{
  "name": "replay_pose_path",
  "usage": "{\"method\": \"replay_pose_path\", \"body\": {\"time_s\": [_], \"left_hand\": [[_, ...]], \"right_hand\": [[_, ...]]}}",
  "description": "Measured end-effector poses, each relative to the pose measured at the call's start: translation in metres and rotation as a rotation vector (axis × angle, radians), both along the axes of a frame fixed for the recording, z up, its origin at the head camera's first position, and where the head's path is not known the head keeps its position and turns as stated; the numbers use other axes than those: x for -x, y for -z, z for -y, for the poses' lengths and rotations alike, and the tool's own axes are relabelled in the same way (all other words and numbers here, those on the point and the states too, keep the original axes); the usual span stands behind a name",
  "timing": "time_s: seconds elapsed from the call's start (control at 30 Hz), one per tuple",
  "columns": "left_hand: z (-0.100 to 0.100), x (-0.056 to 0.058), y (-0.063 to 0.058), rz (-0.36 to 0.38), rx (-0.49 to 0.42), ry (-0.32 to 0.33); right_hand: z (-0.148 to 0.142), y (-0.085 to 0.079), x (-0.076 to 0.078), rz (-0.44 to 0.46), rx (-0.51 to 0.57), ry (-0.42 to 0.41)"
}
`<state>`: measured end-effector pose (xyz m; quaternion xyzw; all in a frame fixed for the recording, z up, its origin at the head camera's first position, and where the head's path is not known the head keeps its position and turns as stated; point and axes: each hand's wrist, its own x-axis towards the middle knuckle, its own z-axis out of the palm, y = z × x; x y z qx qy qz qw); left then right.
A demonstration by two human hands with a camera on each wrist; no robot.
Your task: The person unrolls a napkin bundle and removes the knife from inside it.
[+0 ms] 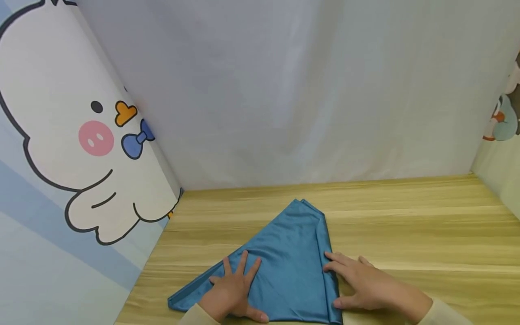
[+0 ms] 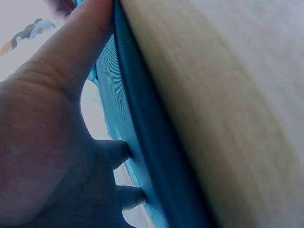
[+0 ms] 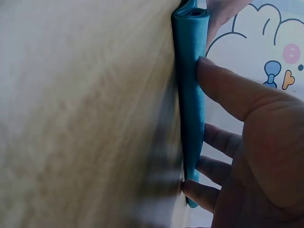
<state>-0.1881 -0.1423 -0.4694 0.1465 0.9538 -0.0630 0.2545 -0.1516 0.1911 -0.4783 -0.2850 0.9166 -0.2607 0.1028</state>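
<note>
A shiny blue cloth (image 1: 290, 257) lies folded on the wooden table, its outline tapering to a point at the left and a narrow peak at the top. Along its right side runs a rolled edge (image 3: 191, 95), with a spiral of layers visible at the near end. My left hand (image 1: 232, 289) presses flat on the lower left of the cloth, fingers spread and thumb by the near edge. At the right, my right hand (image 1: 367, 282) touches the roll with its thumb and fingertips, the fingers fairly straight. In the left wrist view, the cloth's near hem (image 2: 137, 104) shows beside the thumb.
The wood-grain table (image 1: 414, 225) extends behind the cloth and to its right. A pale curtain-like backdrop (image 1: 308, 99) rises at the back edge. On the left stands a panel with a white cartoon duck (image 1: 53, 122); another printed panel (image 1: 503, 117) borders the right side.
</note>
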Motion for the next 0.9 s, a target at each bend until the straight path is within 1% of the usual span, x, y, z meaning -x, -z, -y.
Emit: {"method": "replay_pose_path", "body": {"time_s": [0.2,0.3,0.37,0.43,0.5,0.53,0.6,0.7,0.73,0.8,0.9], "left_hand": [[-0.001,0.002,-0.001,-0.001,0.006,0.001],[-0.002,0.003,-0.003,-0.005,0.014,0.014],[-0.003,0.002,-0.006,-0.040,0.010,0.047],[-0.009,0.000,-0.009,-0.088,-0.002,0.093],[-0.020,-0.003,-0.011,-0.138,-0.026,0.151],[-0.027,-0.006,-0.012,-0.141,-0.048,0.180],[-0.043,-0.010,-0.012,-0.121,-0.092,0.229],[-0.065,-0.014,-0.008,-0.071,-0.128,0.269],[-0.071,-0.015,-0.007,-0.050,-0.137,0.271],[-0.079,-0.015,-0.003,-0.040,-0.124,0.278],[-0.085,-0.015,0.002,-0.025,-0.103,0.292]], "right_hand": [[-0.001,-0.001,-0.001,-0.015,0.005,-0.001],[-0.001,-0.001,-0.001,-0.012,0.015,-0.005],[0.000,-0.002,-0.001,-0.007,0.024,-0.008],[0.001,-0.003,-0.001,-0.009,0.030,-0.003],[0.004,-0.004,-0.001,-0.022,0.034,0.010],[0.006,-0.004,0.000,-0.032,0.031,0.017],[0.013,-0.005,0.001,-0.057,0.017,0.026],[0.027,-0.005,0.005,-0.081,-0.010,0.005],[0.032,-0.005,0.006,-0.079,-0.022,-0.009],[0.039,-0.004,0.007,-0.069,-0.048,-0.034],[0.045,-0.001,0.007,-0.047,-0.104,-0.055]]}}
